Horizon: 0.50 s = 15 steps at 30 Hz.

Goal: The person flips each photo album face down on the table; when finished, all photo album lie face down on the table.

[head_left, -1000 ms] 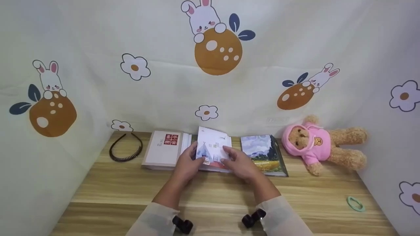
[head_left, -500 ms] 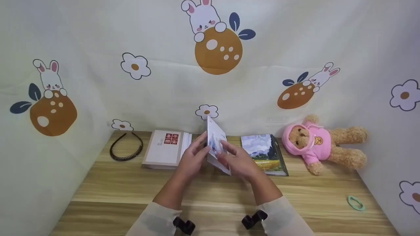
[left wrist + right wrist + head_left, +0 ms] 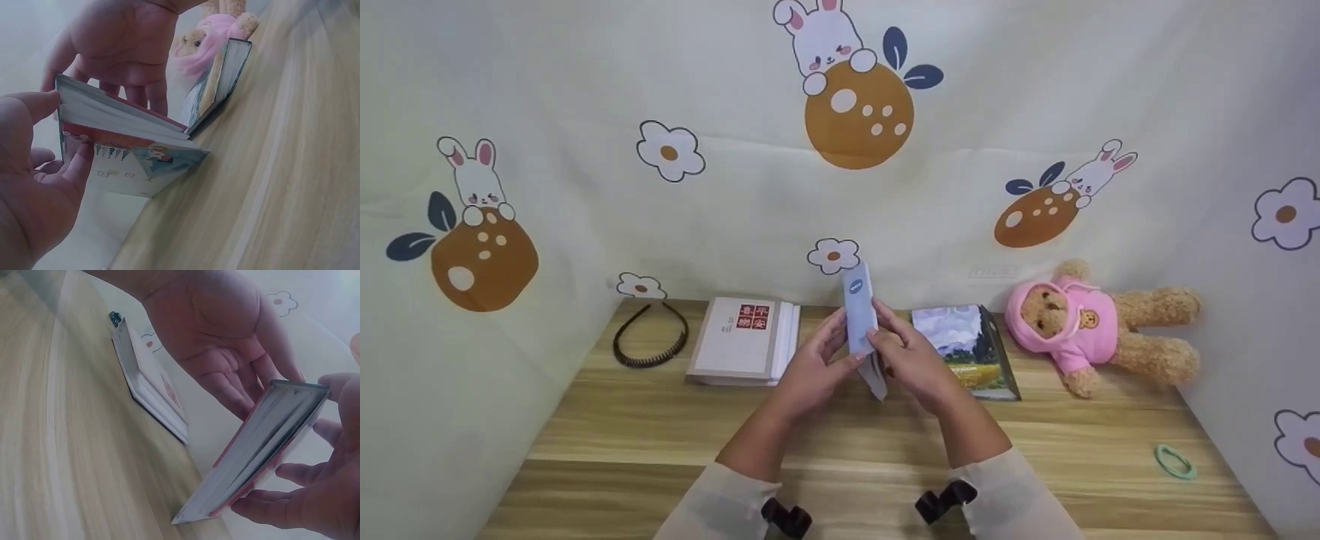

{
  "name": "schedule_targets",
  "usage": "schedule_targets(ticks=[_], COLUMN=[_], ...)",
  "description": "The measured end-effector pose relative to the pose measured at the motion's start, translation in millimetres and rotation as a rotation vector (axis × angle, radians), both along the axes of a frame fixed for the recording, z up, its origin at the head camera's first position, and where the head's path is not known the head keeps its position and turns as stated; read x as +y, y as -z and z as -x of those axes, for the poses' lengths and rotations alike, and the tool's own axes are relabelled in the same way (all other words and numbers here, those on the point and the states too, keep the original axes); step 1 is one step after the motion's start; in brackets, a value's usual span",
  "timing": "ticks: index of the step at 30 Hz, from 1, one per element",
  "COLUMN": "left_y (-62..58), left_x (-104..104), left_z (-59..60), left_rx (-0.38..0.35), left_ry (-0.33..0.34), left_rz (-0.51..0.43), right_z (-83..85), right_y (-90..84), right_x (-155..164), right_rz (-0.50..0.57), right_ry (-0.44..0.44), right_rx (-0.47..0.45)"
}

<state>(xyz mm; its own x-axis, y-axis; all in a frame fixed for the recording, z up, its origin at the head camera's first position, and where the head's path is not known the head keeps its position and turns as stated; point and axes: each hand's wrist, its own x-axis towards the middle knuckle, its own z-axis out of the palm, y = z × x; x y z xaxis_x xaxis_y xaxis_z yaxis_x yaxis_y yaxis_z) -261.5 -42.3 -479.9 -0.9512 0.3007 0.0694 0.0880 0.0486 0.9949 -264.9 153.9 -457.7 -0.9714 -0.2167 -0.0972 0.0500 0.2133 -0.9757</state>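
Head view: a thin book [image 3: 861, 322] stands on edge, tilted, above the wooden table [image 3: 660, 442], held between both hands. The left hand [image 3: 814, 367] presses its left face, fingers nearly straight, thumb at the top edge. The right hand [image 3: 911, 360] holds the right face, fingers lightly curled against the cover. Left wrist view: book [image 3: 126, 143] closed, page block toward the camera, illustrated cover facing down; thumb of the left hand [image 3: 34, 169] on its corner. Right wrist view: right fingers [image 3: 332, 472] cup the cover of the book [image 3: 259, 450] from below. Left of the book lies a white book [image 3: 742, 341] with a red stamp; beyond that, a black headband [image 3: 649, 337]. Right of the book lie a landscape-cover book [image 3: 967, 349] and a teddy bear in a pink hoodie [image 3: 1091, 326]. A green hair tie [image 3: 1174, 461] lies well off to the right, near the table's front.
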Motion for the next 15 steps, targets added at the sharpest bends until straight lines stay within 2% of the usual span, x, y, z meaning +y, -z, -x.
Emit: schedule_targets(ticks=[5,11,15], left_y=[5.4,10.1,6.8], left_x=[-3,-5,-5], left_z=[2.2,3.2,3.2], left_rx=[-0.062,-0.059,-0.058], left_ry=[-0.028,-0.043,-0.074], left_rz=[0.080,0.042,0.042], right_z=[2.7,2.9,3.4], right_y=[5.7,12.6,12.8], right_x=[1,-2,-4], right_rz=[-0.028,-0.040,-0.020], right_ry=[0.004,0.015,0.013], right_rx=[-0.017,-0.041,-0.042])
